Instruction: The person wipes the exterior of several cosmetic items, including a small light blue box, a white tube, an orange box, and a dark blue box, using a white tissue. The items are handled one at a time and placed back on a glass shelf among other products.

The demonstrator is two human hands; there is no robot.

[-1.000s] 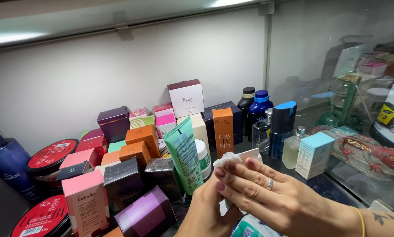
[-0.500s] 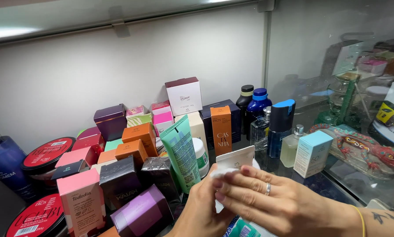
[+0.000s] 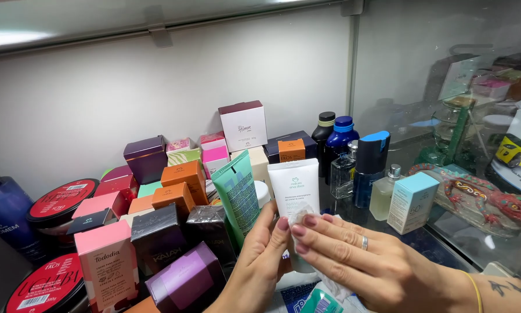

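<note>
My left hand (image 3: 259, 264) grips a white cosmetic tube (image 3: 295, 186) from the left, holding it upright with its flat end up. My right hand (image 3: 362, 261), with a ring on one finger, presses a crumpled white wipe (image 3: 300, 216) against the tube's front. A green tube (image 3: 238, 194) stands just left of the white one, leaning on the boxes. Below my hands lies a teal and white packet (image 3: 318, 300).
Many small boxes in pink, orange, purple and black (image 3: 156, 226) crowd the left of the shelf. Red round tins (image 3: 63, 200) sit far left. Dark and blue bottles (image 3: 344, 145), a light blue box (image 3: 411, 200) and a lizard figurine (image 3: 475, 194) stand right, by a glass wall.
The white tube has been raised and turned upright, so its front faces me. My right hand moved the wipe onto its lower front.
</note>
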